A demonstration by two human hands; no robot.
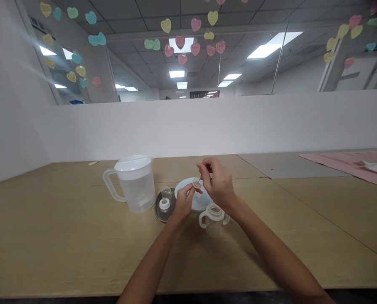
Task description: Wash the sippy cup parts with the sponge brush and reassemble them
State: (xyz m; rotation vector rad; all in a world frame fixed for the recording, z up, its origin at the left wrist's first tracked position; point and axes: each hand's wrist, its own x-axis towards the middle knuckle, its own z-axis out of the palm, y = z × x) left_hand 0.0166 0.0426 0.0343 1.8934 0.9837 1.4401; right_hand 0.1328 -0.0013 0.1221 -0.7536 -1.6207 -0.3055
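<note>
My left hand (184, 202) is closed on the rim of a small clear round bottle part (197, 183), held above the white plate (190, 182). Thumb and fingers of my right hand (217, 180) pinch a thin dark stick-like tool, its lower end at the clear part; its exact kind is too small to tell. Below my right hand stands an uncapped clear baby bottle (214, 226) with two white handles. On a dark grey tray (159, 214) left of my left hand lie a white bottle collar with a nipple (165, 204) and a clear dome cap (166, 192).
A lidded clear plastic pitcher (136, 185) stands to the left, its handle pointing left. A pink cloth (337, 162) lies at the far right on the wooden table (81, 245). Behind the table rises a white wall (176, 126) with glass panels above.
</note>
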